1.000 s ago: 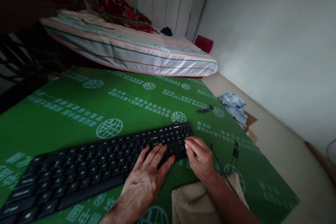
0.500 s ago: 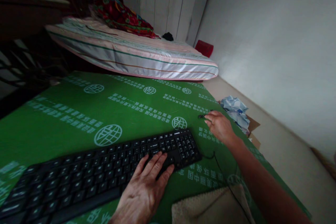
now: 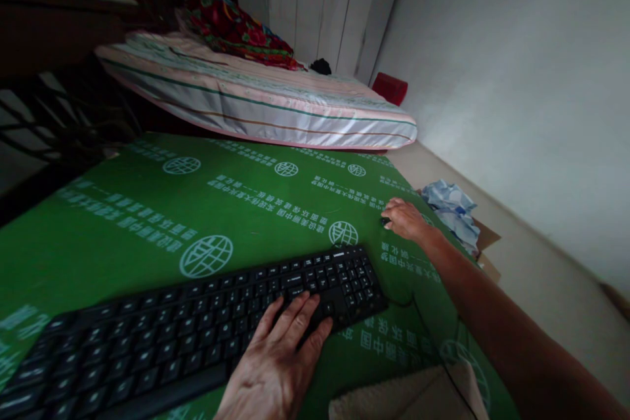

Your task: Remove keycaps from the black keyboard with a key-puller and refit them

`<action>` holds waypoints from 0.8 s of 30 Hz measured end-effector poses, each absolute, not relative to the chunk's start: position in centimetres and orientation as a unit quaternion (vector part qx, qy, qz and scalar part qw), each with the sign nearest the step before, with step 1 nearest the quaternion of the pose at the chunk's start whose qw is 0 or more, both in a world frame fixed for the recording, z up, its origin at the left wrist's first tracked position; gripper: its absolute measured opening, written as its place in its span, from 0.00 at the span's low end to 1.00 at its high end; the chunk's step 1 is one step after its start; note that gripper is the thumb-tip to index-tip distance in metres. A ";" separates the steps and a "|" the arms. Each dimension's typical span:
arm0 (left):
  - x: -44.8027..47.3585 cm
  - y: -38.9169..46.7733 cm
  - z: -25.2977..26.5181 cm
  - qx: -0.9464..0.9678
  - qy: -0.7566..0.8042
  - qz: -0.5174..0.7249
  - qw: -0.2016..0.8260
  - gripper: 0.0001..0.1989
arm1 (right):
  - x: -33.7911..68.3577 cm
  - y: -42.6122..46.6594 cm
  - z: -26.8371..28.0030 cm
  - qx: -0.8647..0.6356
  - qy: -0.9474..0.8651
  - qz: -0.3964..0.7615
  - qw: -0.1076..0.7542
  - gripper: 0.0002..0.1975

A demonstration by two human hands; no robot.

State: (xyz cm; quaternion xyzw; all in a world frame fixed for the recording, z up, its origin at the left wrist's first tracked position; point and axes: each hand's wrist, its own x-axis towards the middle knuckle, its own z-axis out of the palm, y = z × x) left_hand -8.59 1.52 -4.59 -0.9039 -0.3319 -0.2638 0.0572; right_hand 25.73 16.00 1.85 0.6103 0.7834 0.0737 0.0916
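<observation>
The left hand (image 3: 281,361) is lying, fingers spread, on the near keyboard (image 3: 197,325), maybe steadying it. Far right, the right hand (image 3: 406,218) is touching a black bit (image 3: 384,221), fingers bent; I cannot tell if it's gripping.

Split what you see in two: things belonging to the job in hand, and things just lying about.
In hand:
keyboard, left hand on it
dark item at the right hand
green board beneath
cable, apparently the keyboard's

Lying about:
red blanket and black bundle, on the bed
red object near the wall
cloth, seemingly unused
</observation>
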 end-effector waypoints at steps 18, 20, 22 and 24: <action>-8.3 1.1 -3.4 -0.901 -0.342 -0.266 0.035 0.18 | 23.4 14.8 3.4 0.550 0.832 0.026 0.065 0.06; -8.2 0.9 -2.8 -0.903 -0.342 -0.259 0.024 0.18 | 21.6 12.3 4.4 0.531 0.846 0.017 0.044 0.07; -8.2 0.9 -2.2 -0.906 -0.334 -0.257 0.016 0.18 | 19.8 9.2 5.1 0.483 0.876 0.000 -0.010 0.07; -8.2 0.8 -1.8 -0.904 -0.326 -0.277 0.009 0.16 | 18.0 6.0 5.3 0.438 0.896 -0.019 -0.071 0.05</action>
